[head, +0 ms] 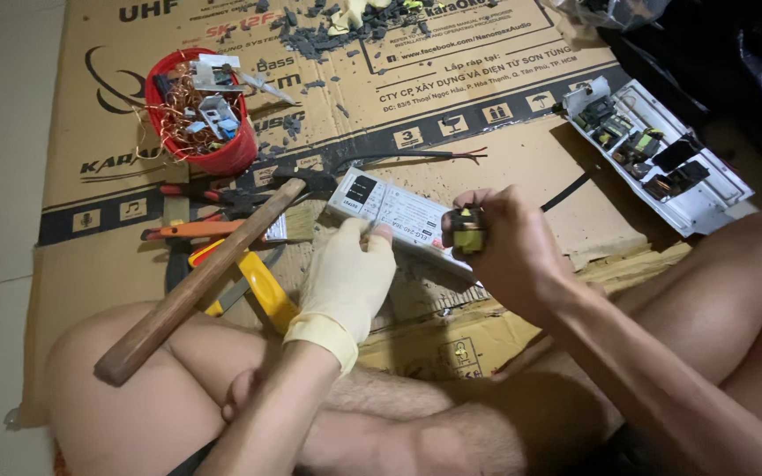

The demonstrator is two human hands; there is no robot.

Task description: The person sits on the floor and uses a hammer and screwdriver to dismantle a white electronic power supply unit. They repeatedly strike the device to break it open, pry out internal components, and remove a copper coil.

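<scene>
Pinching a small yellow-taped transformer (468, 229) in the bare right hand (509, 256) above the cardboard (522, 163), it looks light, rigid, best held by its core; gloved left hand (346, 278) rests loosely curled, holding nothing.

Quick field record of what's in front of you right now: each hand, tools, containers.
left hand: gloved, fingertips on white ballast case
right hand: bare, holds small yellow-black component
hammer: wooden handle resting across the left knee
red bowl: copper wire and scrap parts
open circuit tray: right, on cardboard
</scene>
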